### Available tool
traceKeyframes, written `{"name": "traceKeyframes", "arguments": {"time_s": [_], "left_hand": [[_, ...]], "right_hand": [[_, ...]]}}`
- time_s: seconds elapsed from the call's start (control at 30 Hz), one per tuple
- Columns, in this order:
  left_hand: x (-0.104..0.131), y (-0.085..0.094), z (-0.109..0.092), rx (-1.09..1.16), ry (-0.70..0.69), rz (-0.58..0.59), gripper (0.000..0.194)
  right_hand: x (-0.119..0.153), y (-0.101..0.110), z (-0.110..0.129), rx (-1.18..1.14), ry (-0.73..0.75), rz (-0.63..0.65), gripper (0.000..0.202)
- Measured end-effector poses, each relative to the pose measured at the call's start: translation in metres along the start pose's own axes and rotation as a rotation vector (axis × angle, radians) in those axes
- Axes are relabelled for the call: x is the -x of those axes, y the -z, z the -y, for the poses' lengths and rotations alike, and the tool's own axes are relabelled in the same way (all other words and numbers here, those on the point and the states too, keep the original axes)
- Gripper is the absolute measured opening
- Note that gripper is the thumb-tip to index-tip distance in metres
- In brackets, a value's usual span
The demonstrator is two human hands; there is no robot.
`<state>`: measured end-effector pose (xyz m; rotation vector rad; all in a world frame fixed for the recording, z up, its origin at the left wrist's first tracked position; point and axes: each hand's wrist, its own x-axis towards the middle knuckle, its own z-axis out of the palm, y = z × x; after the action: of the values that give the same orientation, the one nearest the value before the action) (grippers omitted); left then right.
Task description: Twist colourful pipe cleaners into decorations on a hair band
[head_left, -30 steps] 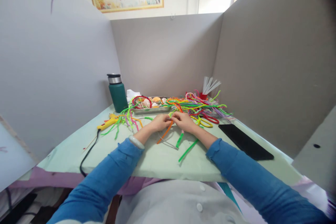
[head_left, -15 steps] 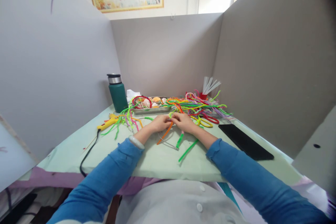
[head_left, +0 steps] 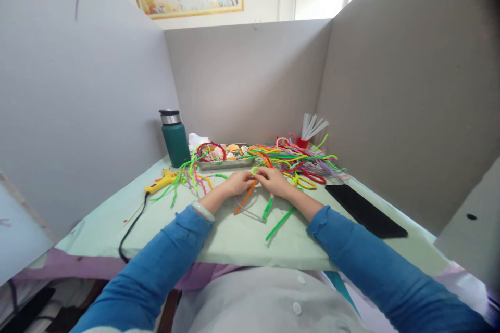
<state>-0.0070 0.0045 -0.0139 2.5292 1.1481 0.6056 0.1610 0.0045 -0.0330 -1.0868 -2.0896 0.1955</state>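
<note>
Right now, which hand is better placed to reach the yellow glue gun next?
Probably the left hand: it is nearer the glue gun; the right hand is farther. Both seem to pinch an orange pipe cleaner.

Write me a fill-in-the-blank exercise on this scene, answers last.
1. The fuzzy stem slanting out between the left hand and right hand is ____.
2. The glue gun is colored ____.
3. The green bottle stands to the ____ of the metal tray.
4. The white sticks stand in a ____ cup.

Missing words: orange; yellow; left; red.

the table (head_left: 230,242) bears a bottle (head_left: 176,144), tray (head_left: 228,164) and apparently pipe cleaners (head_left: 289,156).
</note>
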Motion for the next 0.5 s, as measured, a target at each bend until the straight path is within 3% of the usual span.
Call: {"name": "traceKeyframes", "arguments": {"time_s": [0.23,0.5], "left_hand": [[-0.0021,-0.0005,0.0006,-0.005,-0.01,-0.047,0.028],[0.0003,-0.002,0.0005,-0.133,-0.009,-0.26,0.02]], "right_hand": [[-0.0015,0.0023,0.0021,-0.085,-0.047,-0.02,0.022],[0.0002,0.0075,0.0071,-0.17,-0.109,0.01,0.026]]}}
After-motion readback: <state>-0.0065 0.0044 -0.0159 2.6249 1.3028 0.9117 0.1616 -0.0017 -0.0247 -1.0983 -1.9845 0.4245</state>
